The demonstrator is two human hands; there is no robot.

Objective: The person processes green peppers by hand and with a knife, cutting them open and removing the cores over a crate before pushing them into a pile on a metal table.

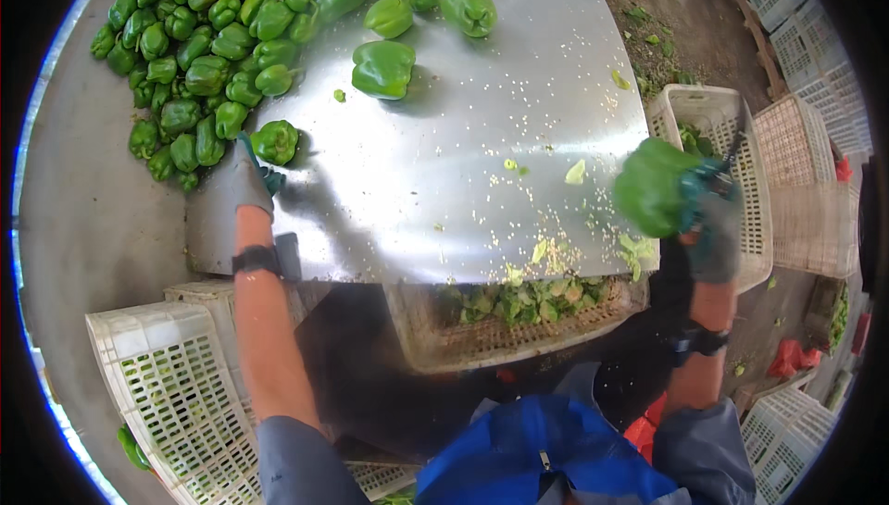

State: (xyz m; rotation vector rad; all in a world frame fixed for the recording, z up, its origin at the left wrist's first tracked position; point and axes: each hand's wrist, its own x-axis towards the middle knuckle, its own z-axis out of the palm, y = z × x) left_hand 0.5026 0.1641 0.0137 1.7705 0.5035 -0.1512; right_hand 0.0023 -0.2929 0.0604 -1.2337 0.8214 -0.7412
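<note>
My left hand (pixel 256 174), in a grey and green glove, is at the near edge of a large heap of green bell peppers (pixel 208 74). Its fingers are apart beside a single bell pepper (pixel 275 142); I cannot tell whether they touch it. Past the right edge of the metal table (pixel 389 199), my gloved right hand (pixel 713 223) grips a large green bell pepper (pixel 653 188), both smeared by motion. A thin dark thing (pixel 738 139) juts up beside that hand, too blurred to name. Several loose bell peppers (pixel 383 69) lie farther back on the table.
Pale seeds and green scraps (pixel 556 253) litter the table's right side. Under its front edge sits a crate of green trimmings (pixel 435 349). A white crate (pixel 761 199) stands by the right hand, with stacked crates (pixel 801 144) beyond. Another white crate (pixel 176 375) is at lower left.
</note>
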